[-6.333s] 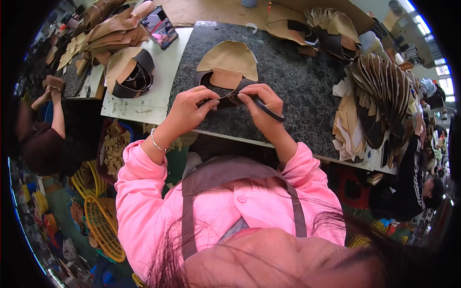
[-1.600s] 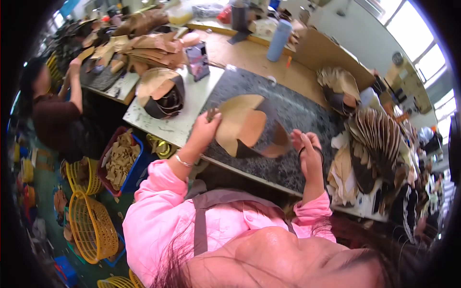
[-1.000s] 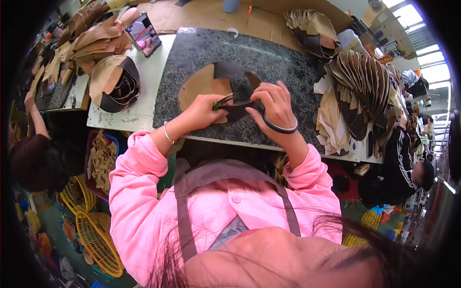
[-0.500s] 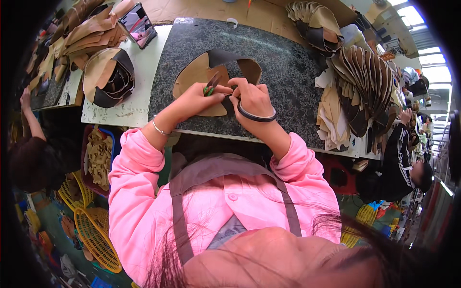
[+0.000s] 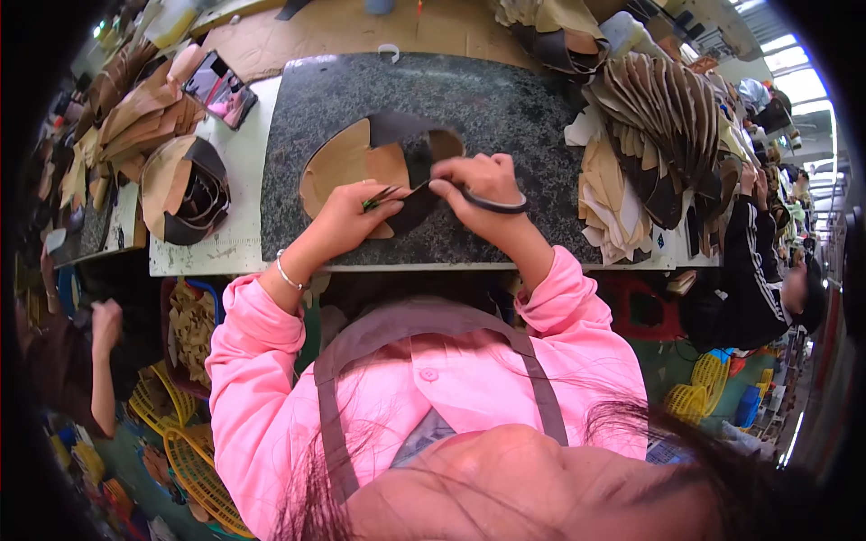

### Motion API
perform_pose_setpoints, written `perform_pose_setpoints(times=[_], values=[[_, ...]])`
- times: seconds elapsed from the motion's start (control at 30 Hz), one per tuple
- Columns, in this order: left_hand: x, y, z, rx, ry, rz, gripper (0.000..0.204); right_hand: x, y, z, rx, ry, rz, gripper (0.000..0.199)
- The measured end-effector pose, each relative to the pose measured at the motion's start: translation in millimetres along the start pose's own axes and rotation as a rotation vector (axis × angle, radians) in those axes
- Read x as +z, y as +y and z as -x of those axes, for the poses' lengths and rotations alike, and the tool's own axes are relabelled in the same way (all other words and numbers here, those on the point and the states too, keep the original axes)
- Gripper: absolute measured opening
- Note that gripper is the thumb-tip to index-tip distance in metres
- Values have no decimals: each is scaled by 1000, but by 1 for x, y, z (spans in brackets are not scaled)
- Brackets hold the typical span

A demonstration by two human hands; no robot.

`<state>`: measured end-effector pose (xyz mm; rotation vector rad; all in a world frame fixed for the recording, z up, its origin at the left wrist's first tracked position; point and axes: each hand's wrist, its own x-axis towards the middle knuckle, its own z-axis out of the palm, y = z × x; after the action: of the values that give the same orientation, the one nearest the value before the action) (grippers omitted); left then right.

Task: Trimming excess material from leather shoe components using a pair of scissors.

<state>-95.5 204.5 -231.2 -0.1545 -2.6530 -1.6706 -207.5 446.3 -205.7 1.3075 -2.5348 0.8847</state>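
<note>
A shoe upper piece (image 5: 336, 167), tan inside and dark brown outside, lies curved in a loop on the speckled dark slab in front of me. My left hand (image 5: 350, 213) is closed at its near edge, with small green-handled thread snips (image 5: 382, 197) tucked in its fingers and pointing right. Thumb and fingers of my right hand (image 5: 483, 185) pinch the dark edge (image 5: 419, 209) of the same piece, which stretches between both hands. The right hand is slightly blurred, and its fingertips hide what they grip exactly. A dark band circles my right wrist.
Nested uppers (image 5: 185, 191) stand left on the white table, beside a propped phone (image 5: 219, 88) and tan stacks. Fanned dark pieces (image 5: 663, 117) and pale pieces (image 5: 613, 194) lie right. A scrap-filled bin (image 5: 192, 329) and yellow baskets (image 5: 203, 473) are below left. People sit on both sides.
My right hand has turned flatter, and the dark edge now shows stretched between my hands. The snips have tipped from upright to pointing right. The whole view has shifted slightly.
</note>
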Motion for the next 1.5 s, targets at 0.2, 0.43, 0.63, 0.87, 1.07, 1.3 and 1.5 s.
perform_pose_setpoints(times=[0.2,0.43,0.63,0.87,1.07,1.3,1.5], values=[[-20,6,-21,270,142,-256,18,31,-29,-5,-116,199,41,12],[-42,9,-12,190,201,-457,21,14,-10,1,-33,349,-118,13],[-7,16,-21,233,194,-141,29,21,-13,2,-28,361,-140,13],[-9,2,3,16,313,-116,21,40,-38,-13,64,324,-402,15],[-36,13,38,76,410,-314,16,53,-52,-16,26,241,-541,12],[-35,20,46,84,381,-361,21,71,-59,-19,59,250,-538,12],[-37,9,44,1,314,-381,21,65,-53,-21,75,262,-544,12]])
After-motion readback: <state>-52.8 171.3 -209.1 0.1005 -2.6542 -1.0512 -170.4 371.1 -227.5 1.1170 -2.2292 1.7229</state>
